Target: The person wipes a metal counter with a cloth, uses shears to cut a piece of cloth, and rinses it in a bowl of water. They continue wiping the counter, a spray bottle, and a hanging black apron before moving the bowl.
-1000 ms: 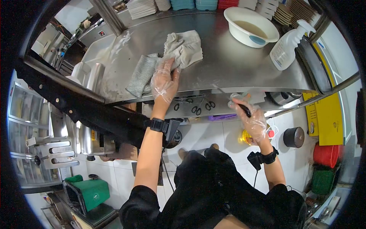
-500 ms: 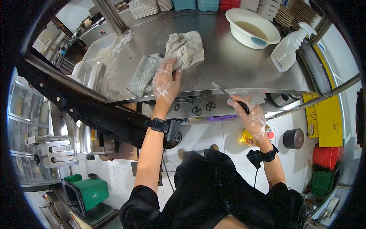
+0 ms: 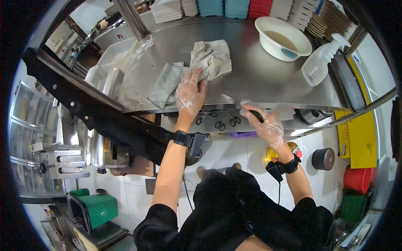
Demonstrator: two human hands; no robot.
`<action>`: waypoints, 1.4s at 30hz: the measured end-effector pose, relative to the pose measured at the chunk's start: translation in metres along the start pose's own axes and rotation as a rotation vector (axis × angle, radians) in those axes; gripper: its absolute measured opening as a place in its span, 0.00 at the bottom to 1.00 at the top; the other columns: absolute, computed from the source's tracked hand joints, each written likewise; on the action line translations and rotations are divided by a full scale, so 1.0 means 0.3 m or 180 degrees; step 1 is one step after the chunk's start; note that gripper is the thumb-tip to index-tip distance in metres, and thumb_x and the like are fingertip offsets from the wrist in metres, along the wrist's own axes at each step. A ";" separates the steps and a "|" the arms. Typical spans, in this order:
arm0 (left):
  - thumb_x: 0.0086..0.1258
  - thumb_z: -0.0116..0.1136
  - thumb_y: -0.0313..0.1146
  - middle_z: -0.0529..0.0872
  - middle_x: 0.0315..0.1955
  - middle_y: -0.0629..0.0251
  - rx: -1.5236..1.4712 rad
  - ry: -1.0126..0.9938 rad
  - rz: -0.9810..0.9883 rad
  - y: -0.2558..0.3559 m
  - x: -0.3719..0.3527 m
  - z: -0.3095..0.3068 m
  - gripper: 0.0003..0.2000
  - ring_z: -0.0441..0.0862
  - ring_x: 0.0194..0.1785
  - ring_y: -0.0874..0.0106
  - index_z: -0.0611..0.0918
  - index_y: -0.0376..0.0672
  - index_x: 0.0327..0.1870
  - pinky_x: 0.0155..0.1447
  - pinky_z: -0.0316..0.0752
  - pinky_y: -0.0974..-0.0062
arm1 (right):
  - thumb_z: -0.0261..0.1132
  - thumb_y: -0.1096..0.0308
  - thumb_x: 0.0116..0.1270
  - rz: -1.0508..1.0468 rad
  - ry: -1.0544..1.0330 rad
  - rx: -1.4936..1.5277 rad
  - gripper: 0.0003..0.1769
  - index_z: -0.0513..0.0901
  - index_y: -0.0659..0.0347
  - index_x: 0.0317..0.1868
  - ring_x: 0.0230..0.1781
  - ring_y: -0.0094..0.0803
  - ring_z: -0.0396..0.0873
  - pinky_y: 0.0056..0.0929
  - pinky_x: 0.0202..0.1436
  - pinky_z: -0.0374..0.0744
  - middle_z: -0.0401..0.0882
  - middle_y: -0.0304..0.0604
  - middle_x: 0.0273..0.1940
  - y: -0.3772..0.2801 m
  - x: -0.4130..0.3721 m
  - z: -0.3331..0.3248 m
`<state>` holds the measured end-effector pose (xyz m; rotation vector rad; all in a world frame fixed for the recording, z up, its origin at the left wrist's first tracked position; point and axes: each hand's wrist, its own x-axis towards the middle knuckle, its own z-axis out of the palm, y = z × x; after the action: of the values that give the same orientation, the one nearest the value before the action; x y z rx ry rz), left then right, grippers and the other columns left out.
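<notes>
My left hand (image 3: 190, 93), in a clear plastic glove, has its fingers closed on the near edge of a crumpled beige cloth (image 3: 212, 58) on the steel counter. Beside it, under the glove's left side, lies a grey-green textured cloth (image 3: 165, 85). At the counter's front edge my right hand (image 3: 268, 127), also gloved, is closed around the black handle of a bladed tool (image 3: 256, 115). Its blade points up and left toward the counter and is smeared by motion, so its exact kind is hard to tell.
A white basin (image 3: 281, 39) of cloudy liquid and a spray bottle (image 3: 316, 69) stand at the right of the counter (image 3: 251, 79). Stacked trays (image 3: 166, 10) line the back. Several black-handled scissors (image 3: 220, 125) lie on the shelf below. An oil bottle (image 3: 271, 155) stands beneath.
The view has shifted slightly, moving the counter right and down in the frame. My right hand has moved left with the tool, whose blade is now blurred. My left hand stays at the beige cloth.
</notes>
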<state>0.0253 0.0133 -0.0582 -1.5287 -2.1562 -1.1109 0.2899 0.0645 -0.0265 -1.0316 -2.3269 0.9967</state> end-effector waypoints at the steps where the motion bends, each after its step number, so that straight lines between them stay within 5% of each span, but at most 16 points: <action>1: 0.69 0.62 0.34 0.83 0.54 0.52 0.0011 0.0007 0.0011 -0.003 -0.001 0.002 0.19 0.83 0.52 0.48 0.79 0.49 0.61 0.54 0.80 0.56 | 0.66 0.56 0.72 -0.0010 -0.0004 0.0001 0.13 0.87 0.46 0.53 0.34 0.45 0.87 0.43 0.50 0.80 0.88 0.51 0.36 0.009 0.003 0.005; 4: 0.69 0.62 0.34 0.83 0.54 0.52 -0.0002 0.0034 0.0021 -0.007 -0.002 0.004 0.19 0.83 0.52 0.48 0.79 0.48 0.61 0.54 0.80 0.56 | 0.66 0.56 0.72 -0.0253 0.0372 0.0348 0.14 0.87 0.49 0.53 0.37 0.46 0.88 0.36 0.39 0.81 0.88 0.51 0.42 0.068 0.022 0.024; 6: 0.69 0.62 0.34 0.83 0.54 0.52 -0.0019 0.0032 0.0017 -0.011 -0.001 0.003 0.19 0.83 0.52 0.48 0.80 0.48 0.61 0.54 0.80 0.56 | 0.66 0.56 0.72 -0.0553 0.0350 0.0326 0.15 0.87 0.50 0.54 0.39 0.45 0.88 0.35 0.42 0.81 0.88 0.52 0.44 0.042 0.014 0.015; 12: 0.69 0.63 0.34 0.84 0.53 0.51 -0.0132 -0.0010 0.0008 -0.012 0.002 -0.001 0.19 0.83 0.52 0.49 0.80 0.48 0.61 0.54 0.80 0.57 | 0.65 0.55 0.73 0.0424 0.0022 0.0195 0.16 0.86 0.51 0.56 0.46 0.46 0.87 0.35 0.50 0.80 0.87 0.53 0.48 0.058 0.015 0.010; 14: 0.69 0.63 0.34 0.85 0.53 0.51 -0.0159 -0.0022 -0.0002 -0.012 0.002 -0.003 0.19 0.83 0.52 0.49 0.80 0.48 0.61 0.54 0.80 0.57 | 0.63 0.53 0.74 -0.0631 0.0222 0.0170 0.17 0.86 0.50 0.56 0.38 0.45 0.87 0.36 0.45 0.80 0.88 0.54 0.41 0.064 0.015 0.016; 17: 0.69 0.63 0.34 0.85 0.53 0.52 -0.0216 0.0001 0.0043 -0.021 0.003 -0.002 0.18 0.84 0.52 0.49 0.80 0.48 0.60 0.54 0.80 0.58 | 0.63 0.52 0.74 -0.0082 0.0415 0.0278 0.17 0.86 0.48 0.56 0.31 0.44 0.86 0.37 0.40 0.79 0.87 0.54 0.33 0.086 0.019 0.029; 21: 0.70 0.62 0.33 0.85 0.54 0.52 -0.0572 -0.0066 -0.0058 -0.032 0.004 -0.013 0.17 0.82 0.57 0.51 0.81 0.47 0.60 0.59 0.78 0.62 | 0.64 0.53 0.74 -0.1033 0.0468 0.0073 0.16 0.86 0.48 0.56 0.23 0.41 0.83 0.37 0.34 0.78 0.83 0.54 0.26 0.097 0.018 0.036; 24: 0.71 0.61 0.31 0.85 0.55 0.54 -0.0829 -0.0174 -0.0177 -0.034 0.004 -0.024 0.16 0.82 0.59 0.54 0.81 0.46 0.59 0.62 0.76 0.66 | 0.65 0.53 0.73 -0.0317 0.0431 -0.0036 0.16 0.87 0.50 0.55 0.21 0.42 0.80 0.38 0.30 0.76 0.80 0.55 0.23 0.076 0.009 0.029; 27: 0.72 0.58 0.28 0.85 0.56 0.54 -0.0954 -0.0266 -0.0254 -0.047 0.009 -0.027 0.16 0.82 0.60 0.57 0.81 0.45 0.60 0.64 0.74 0.67 | 0.65 0.54 0.73 -0.0552 0.0272 0.0080 0.16 0.87 0.51 0.54 0.19 0.44 0.77 0.39 0.28 0.74 0.76 0.55 0.20 0.062 0.000 0.036; 36: 0.72 0.56 0.24 0.84 0.57 0.55 -0.1080 -0.0337 -0.0267 -0.059 0.007 -0.026 0.16 0.81 0.60 0.56 0.81 0.46 0.60 0.65 0.73 0.67 | 0.65 0.57 0.73 -0.1213 0.0460 0.0294 0.15 0.87 0.54 0.53 0.24 0.44 0.80 0.37 0.36 0.77 0.84 0.53 0.29 0.026 -0.022 0.036; 38: 0.72 0.56 0.24 0.84 0.57 0.55 -0.1089 -0.0282 -0.0197 -0.062 0.007 -0.024 0.16 0.80 0.61 0.56 0.81 0.46 0.60 0.65 0.73 0.67 | 0.65 0.57 0.73 -0.0162 0.0122 0.0201 0.16 0.87 0.54 0.55 0.32 0.45 0.85 0.35 0.41 0.79 0.87 0.53 0.35 0.019 -0.030 0.012; 42: 0.72 0.55 0.24 0.83 0.57 0.55 -0.1030 -0.0316 -0.0198 -0.065 0.006 -0.026 0.16 0.80 0.62 0.56 0.81 0.46 0.60 0.66 0.73 0.67 | 0.65 0.56 0.73 -0.0596 0.0064 0.0302 0.17 0.86 0.54 0.56 0.42 0.45 0.88 0.31 0.47 0.81 0.88 0.52 0.48 0.025 -0.056 0.001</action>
<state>0.0055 0.0062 -0.0602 -1.6898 -2.1828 -1.4952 0.3041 0.0550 -0.0334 -0.7680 -2.2869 1.0069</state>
